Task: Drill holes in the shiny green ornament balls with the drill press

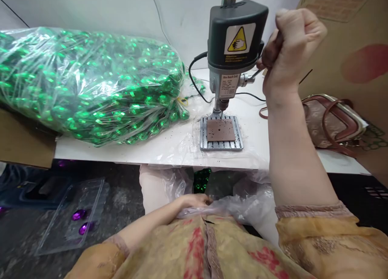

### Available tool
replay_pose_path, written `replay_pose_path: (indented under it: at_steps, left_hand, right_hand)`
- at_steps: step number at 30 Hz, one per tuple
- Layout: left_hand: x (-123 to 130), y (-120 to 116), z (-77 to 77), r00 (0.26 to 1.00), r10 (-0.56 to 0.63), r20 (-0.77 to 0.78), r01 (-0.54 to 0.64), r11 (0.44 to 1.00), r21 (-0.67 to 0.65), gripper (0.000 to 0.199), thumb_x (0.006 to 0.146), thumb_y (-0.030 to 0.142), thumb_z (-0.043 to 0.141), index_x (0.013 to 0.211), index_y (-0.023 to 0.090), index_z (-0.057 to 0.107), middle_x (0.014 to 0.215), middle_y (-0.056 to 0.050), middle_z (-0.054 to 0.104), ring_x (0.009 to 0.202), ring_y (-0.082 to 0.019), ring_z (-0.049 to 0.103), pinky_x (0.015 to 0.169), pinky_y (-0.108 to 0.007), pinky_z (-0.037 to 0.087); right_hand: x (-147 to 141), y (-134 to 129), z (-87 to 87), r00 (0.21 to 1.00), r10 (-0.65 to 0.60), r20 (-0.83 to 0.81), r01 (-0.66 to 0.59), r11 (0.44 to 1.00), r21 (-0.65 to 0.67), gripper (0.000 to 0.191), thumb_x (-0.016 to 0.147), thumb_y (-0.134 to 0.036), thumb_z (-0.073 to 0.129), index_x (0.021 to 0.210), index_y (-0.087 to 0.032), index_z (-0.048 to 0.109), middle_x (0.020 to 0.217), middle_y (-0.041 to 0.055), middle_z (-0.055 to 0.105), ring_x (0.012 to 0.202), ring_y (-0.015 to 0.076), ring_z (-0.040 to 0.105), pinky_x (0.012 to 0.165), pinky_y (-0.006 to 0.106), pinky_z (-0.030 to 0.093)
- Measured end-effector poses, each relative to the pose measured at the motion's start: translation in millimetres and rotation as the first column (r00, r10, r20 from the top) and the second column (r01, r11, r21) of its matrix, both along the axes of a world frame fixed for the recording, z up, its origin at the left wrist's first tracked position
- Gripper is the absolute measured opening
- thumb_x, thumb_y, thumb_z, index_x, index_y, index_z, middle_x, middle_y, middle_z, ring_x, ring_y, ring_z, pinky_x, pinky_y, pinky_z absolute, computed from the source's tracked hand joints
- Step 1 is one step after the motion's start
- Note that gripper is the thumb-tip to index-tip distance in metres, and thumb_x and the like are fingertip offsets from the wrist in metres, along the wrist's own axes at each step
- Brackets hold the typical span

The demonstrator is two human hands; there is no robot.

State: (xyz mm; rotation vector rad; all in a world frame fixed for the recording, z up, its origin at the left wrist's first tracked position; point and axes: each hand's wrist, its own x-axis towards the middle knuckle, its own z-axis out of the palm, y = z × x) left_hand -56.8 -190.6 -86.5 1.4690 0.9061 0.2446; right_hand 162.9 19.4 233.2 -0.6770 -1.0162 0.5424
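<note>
Two hands of mine show, well apart from each other. My right hand [291, 48] is up at the upper right, curled into a fist around the lever [257, 74] at the side of the drill [238, 36]; the lever's far end is hidden in my fingers. My left hand [195, 200] rests at the lower middle, by the plastic [257, 208] over my lap, its fingertips partly out of sight, so I cannot tell whether they pinch anything.

The board [228, 134] lies flat on the base [240, 145], just right of the middle of the frame, and neither hand touches it. It is down and to the left from my fist, and up and slightly right from my left hand, past the near edge of the table [256, 149]. In the picture my left hand is the nearer one, but only my right is joined to the drill, through the lever that slants up and right from its hub.

The board's longer side seems to run left to right. Above it the bit [221, 115] points down, its tip showing against the far edge, while a dark spot [219, 129] sits near the board's middle. Whether the tip touches or hangs clear, I cannot tell.
</note>
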Motion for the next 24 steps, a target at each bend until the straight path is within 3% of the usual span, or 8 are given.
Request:
replay_pose_path:
  at_steps: [3, 5, 10, 13, 16, 18, 20, 24]
  left_hand:
    - [14, -5, 20.7, 0.992, -0.127, 0.016, 0.128, 0.984, -0.123, 0.043, 0.07, 0.06, 0.074, 0.064, 0.018, 0.072, 0.059, 0.001, 0.064, 0.052, -0.013, 0.052, 0.05, -0.024, 0.042]
    - [19, -7, 42.6, 0.995, -0.084, 0.052, 0.092, 0.982, -0.168, 0.042, 0.078, 0.055, 0.069, 0.07, 0.014, 0.07, 0.06, 0.001, 0.059, 0.054, -0.01, 0.046, 0.051, -0.021, 0.036]
    - [28, 13, 112.0, 0.955, 0.181, 0.236, -0.165, 0.982, -0.089, 0.047, 0.073, 0.057, 0.077, 0.077, 0.011, 0.067, 0.063, 0.002, 0.056, 0.052, -0.006, 0.041, 0.049, -0.019, 0.027]
    - [38, 43, 148.1, 0.834, 0.389, 0.391, -0.404, 0.914, -0.048, 0.051, 0.066, 0.06, 0.083, 0.075, 0.013, 0.064, 0.063, 0.003, 0.056, 0.051, -0.005, 0.041, 0.049, -0.018, 0.029]
    - [52, 63, 175.7, 0.712, 0.462, 0.529, -0.547, 0.837, 0.005, 0.053, 0.062, 0.059, 0.087, 0.074, 0.014, 0.06, 0.063, 0.004, 0.055, 0.052, -0.004, 0.041, 0.05, -0.016, 0.031]
    - [61, 65, 189.0, 0.696, 0.431, 0.575, -0.543, 0.839, 0.028, 0.053, 0.063, 0.058, 0.088, 0.073, 0.015, 0.058, 0.064, 0.005, 0.053, 0.053, -0.004, 0.04, 0.051, -0.016, 0.031]
    - [70, 58, 196.5, 0.74, 0.374, 0.559, -0.475, 0.879, 0.041, 0.052, 0.066, 0.057, 0.086, 0.073, 0.015, 0.057, 0.065, 0.005, 0.051, 0.054, -0.004, 0.039, 0.051, -0.016, 0.03]
    - [74, 41, 188.6, 0.858, 0.219, 0.464, -0.289, 0.953, 0.086, 0.052, 0.076, 0.062, 0.077, 0.073, 0.015, 0.056, 0.063, 0.005, 0.045, 0.055, -0.004, 0.034, 0.051, -0.017, 0.025]
  right_hand:
    - [0, 0, 2.9, 1.0, -0.009, 0.014, 0.01, 0.998, -0.059, 0.054, 0.092, -0.006, 0.051, 0.047, -0.027, 0.029, 0.035, -0.011, 0.027, 0.03, 0.0048, 0.026, 0.032, 0.028, 0.021]
    - [0, 0, 4.0, 1.0, -0.016, 0.016, 0.017, 0.995, -0.099, 0.053, 0.093, -0.005, 0.049, 0.049, -0.027, 0.029, 0.034, -0.0118, 0.027, 0.03, 0.0048, 0.025, 0.033, 0.028, 0.02]
    - [1, 0, 2.6, 0.998, -0.025, 0.056, 0.031, 0.993, -0.114, 0.048, 0.095, -0.008, 0.047, 0.054, -0.025, 0.027, 0.038, -0.0142, 0.026, 0.035, 0.0022, 0.027, 0.036, 0.024, 0.021]
    - [3, -3, 2.2, 0.995, -0.004, 0.1, 0.018, 0.99, -0.138, 0.047, 0.095, -0.011, 0.048, 0.055, -0.024, 0.026, 0.042, -0.015, 0.025, 0.037, -0.0004, 0.029, 0.039, 0.02, 0.025]
    - [6, -7, 3.7, 0.991, 0.028, 0.13, -0.005, 0.985, -0.171, 0.046, 0.095, -0.014, 0.048, 0.056, -0.024, 0.026, 0.042, -0.0153, 0.025, 0.038, -0.0005, 0.029, 0.039, 0.019, 0.025]
    - [8, -9, 4.9, 0.989, 0.05, 0.142, -0.023, 0.982, -0.188, 0.046, 0.096, -0.015, 0.048, 0.056, -0.024, 0.026, 0.041, -0.0151, 0.025, 0.039, -0.0001, 0.029, 0.039, 0.018, 0.025]
    - [9, -9, 5.9, 0.987, 0.069, 0.147, -0.039, 0.98, -0.197, 0.044, 0.095, -0.016, 0.048, 0.057, -0.024, 0.027, 0.043, -0.0146, 0.025, 0.041, -0.0008, 0.03, 0.041, 0.016, 0.025]
    - [10, -7, 6.7, 0.985, 0.094, 0.142, -0.062, 0.975, -0.214, 0.041, 0.095, -0.017, 0.048, 0.059, -0.024, 0.029, 0.048, -0.0136, 0.025, 0.045, -0.0024, 0.031, 0.045, 0.012, 0.027]
